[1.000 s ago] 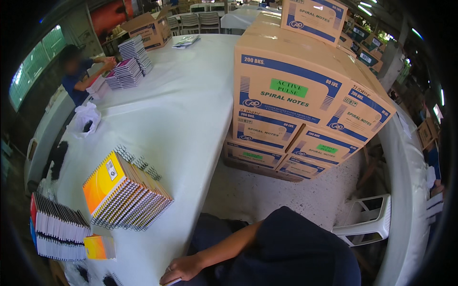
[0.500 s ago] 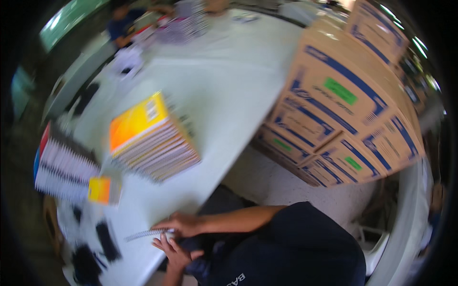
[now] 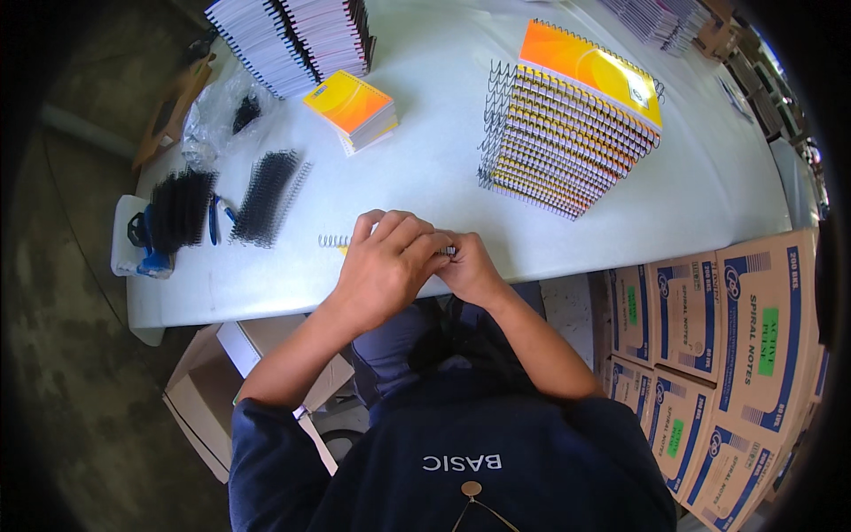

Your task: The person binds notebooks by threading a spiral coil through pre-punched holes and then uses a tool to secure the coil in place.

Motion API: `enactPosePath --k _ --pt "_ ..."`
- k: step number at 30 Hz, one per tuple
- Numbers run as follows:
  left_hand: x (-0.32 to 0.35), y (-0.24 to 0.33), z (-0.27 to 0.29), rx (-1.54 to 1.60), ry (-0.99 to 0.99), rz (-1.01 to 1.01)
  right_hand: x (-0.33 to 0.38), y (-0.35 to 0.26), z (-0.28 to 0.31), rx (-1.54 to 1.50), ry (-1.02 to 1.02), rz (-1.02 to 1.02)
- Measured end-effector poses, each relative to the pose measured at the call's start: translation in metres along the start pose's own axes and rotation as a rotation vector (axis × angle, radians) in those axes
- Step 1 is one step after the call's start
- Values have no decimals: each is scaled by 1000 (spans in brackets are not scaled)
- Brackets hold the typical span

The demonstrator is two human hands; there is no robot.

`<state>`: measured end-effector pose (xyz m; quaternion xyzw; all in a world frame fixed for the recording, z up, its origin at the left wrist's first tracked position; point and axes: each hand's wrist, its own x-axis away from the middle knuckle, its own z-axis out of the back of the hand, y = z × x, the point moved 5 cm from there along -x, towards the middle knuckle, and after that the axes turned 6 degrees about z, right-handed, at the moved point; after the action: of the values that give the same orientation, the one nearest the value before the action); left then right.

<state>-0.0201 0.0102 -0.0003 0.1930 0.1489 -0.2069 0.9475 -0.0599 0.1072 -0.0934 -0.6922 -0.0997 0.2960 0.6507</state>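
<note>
Close to the table's near edge, both my hands are on a small spiral notebook point(image 3: 344, 248). Most of it is hidden beneath them; a stretch of wire coil and a sliver of yellow cover show at the left. My left hand point(image 3: 383, 264) is closed over it from above with the fingers bent. My right hand point(image 3: 470, 269) pinches at its right end, where a bit of coil shows between the fingers. Beyond the hands stand a small pile of yellow-orange notebooks point(image 3: 350, 105) and, to the right, a tall stack of coil-bound ones point(image 3: 572, 133).
At left on the white table point(image 3: 425, 168) lie bundles of black coils point(image 3: 269, 197), a blue pen point(image 3: 213, 220), a blue-and-black tool point(image 3: 146, 244) and a clear plastic bag point(image 3: 211, 120). Larger notebooks point(image 3: 297, 40) stand behind. Cardboard cartons point(image 3: 709, 355) are stacked at right; an opened carton point(image 3: 199, 399) sits below left.
The view has swung round, bringing the hands to the middle. My left hand, spread at the notebook before, is now closed over it; my right hand remains on it.
</note>
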Motion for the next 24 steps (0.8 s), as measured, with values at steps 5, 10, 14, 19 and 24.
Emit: enactPosePath --k 5,10,14,19,24 --pt "-12 0 2 154 -114 59 3 -1 -2 -263 70 -34" --pt "-19 7 -2 2 -27 -70 3 3 5 20 32 -52" --pt "-23 12 7 -32 -93 -105 8 -5 7 117 -95 -139" --pt "-51 49 58 -4 55 -144 8 -72 26 50 16 158" --pt "-115 58 119 30 234 -115 -4 -200 121 318 331 858"
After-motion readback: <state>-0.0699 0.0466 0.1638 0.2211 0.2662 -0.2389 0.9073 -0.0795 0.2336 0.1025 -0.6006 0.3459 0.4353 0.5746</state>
